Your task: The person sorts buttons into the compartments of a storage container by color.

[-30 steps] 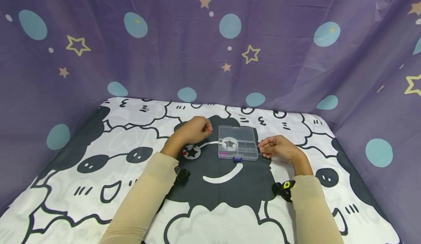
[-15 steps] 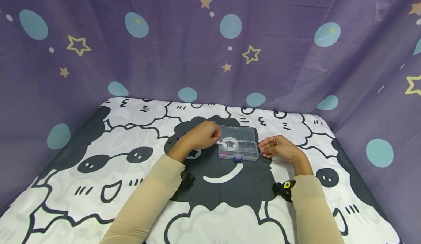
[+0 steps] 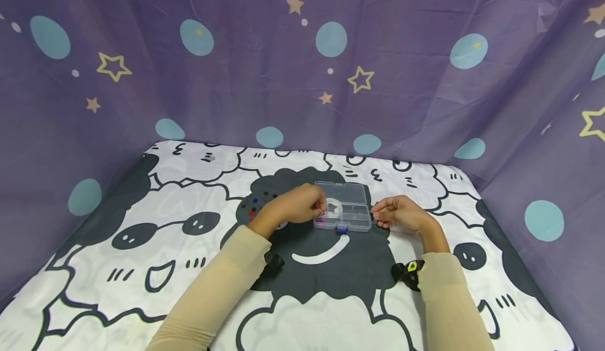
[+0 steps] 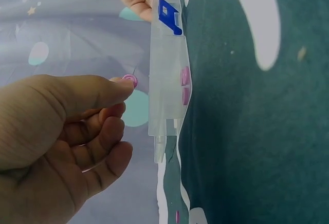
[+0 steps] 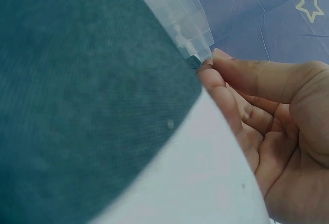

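Pinching a pink button (image 4: 130, 80) between thumb and forefinger of the left hand (image 3: 304, 204), just above the left end of a clear plastic compartment box (image 3: 355, 219) with its lid (image 3: 342, 193) folded back on the far side. Gripping the box's right edge between right-hand (image 3: 399, 212) thumb and fingertips, drawn together. In the near left compartment, more pink buttons (image 4: 185, 96). Farther left, scattered red, blue and dark pieces (image 3: 256, 200).

A cloth-covered surface (image 3: 326, 324), white with printed cartoon faces, carries everything. Directly on its dark central face (image 3: 331, 275) sits a clear compartment box (image 3: 356, 218), lid (image 3: 347, 193) open at twelve o'clock and blue latch (image 3: 342, 229) at six. At the box's nine o'clock lie small red, blue and dark pieces (image 3: 251, 213)
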The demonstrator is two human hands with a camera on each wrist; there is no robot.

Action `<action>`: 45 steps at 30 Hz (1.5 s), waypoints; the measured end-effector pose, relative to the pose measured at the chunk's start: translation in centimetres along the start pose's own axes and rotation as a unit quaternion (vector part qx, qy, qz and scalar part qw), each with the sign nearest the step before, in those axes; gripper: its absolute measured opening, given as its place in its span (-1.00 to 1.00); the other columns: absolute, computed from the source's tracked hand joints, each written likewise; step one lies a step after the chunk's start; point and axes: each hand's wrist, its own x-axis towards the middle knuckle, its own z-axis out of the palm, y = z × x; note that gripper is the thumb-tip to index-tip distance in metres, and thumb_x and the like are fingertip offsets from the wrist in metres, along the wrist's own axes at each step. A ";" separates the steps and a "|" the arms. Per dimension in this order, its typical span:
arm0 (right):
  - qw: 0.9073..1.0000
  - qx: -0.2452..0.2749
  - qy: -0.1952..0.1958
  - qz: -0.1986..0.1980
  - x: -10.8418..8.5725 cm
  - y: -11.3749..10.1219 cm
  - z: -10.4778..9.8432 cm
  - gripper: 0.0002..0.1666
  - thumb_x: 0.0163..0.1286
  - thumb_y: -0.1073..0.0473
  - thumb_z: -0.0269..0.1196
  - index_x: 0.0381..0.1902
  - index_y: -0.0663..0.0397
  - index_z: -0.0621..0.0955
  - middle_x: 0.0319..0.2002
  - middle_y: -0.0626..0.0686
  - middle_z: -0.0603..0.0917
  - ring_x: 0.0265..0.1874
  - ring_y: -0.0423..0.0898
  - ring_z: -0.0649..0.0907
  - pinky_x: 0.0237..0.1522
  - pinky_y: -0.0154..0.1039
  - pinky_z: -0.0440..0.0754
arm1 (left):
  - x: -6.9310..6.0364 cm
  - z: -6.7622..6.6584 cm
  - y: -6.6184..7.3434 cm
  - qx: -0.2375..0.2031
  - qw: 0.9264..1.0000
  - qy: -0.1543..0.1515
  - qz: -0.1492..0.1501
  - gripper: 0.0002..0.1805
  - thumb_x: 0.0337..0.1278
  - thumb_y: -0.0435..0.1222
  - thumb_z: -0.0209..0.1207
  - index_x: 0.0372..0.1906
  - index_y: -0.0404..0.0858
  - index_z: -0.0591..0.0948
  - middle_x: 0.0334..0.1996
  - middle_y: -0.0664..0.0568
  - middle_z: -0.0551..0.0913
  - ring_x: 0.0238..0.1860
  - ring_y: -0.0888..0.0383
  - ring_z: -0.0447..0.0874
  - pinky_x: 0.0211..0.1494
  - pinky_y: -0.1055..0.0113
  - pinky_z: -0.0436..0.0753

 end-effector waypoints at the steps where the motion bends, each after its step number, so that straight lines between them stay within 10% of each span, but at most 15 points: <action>1: 1.000 -0.001 0.000 0.000 0.0 0.0 0.0 -0.73 0.42 0.40 0.29 0.00 0.49 0.62 -0.33 0.03 0.76 -0.39 -0.17 0.72 -0.27 -0.28 0.72 | 0.0 0.0 0.0 0.000 1.000 -0.003 0.001 -0.93 0.34 -0.36 0.29 -0.31 -0.17 0.69 -0.38 0.15 0.65 -0.34 0.25 0.58 -0.17 0.33 0.60; 16: 1.000 0.008 -0.002 0.004 -0.1 0.2 0.2 -0.72 0.41 0.40 0.29 0.01 0.52 0.61 -0.32 0.03 0.76 -0.38 -0.16 0.72 -0.26 -0.27 0.72 | -0.5 -0.7 -1.6 -0.012 1.000 0.024 -0.012 -0.91 0.37 -0.38 0.24 -0.18 -0.28 0.73 -0.33 0.08 0.68 -0.34 0.22 0.58 -0.16 0.29 0.61; 25: 1.000 0.003 0.001 0.004 -0.1 0.1 0.1 -0.72 0.41 0.40 0.29 0.01 0.52 0.60 -0.33 0.03 0.76 -0.39 -0.17 0.72 -0.27 -0.28 0.72 | -1.5 -2.2 -4.5 -0.020 0.993 0.076 -0.084 -0.82 0.39 -0.37 0.23 -0.04 -0.37 0.72 -0.19 -0.05 0.69 -0.18 0.07 0.65 -0.03 0.16 0.63; 45: 1.000 -0.006 -0.005 -0.006 0.1 0.2 0.0 -0.76 0.43 0.41 0.27 -0.02 0.49 0.62 -0.35 0.01 0.75 -0.40 -0.19 0.71 -0.28 -0.29 0.72 | -2.0 -1.1 -7.4 -0.025 0.986 0.092 -0.133 -0.83 0.33 -0.39 0.27 -0.07 -0.39 0.73 -0.25 -0.06 0.74 -0.19 0.05 0.69 0.02 0.13 0.64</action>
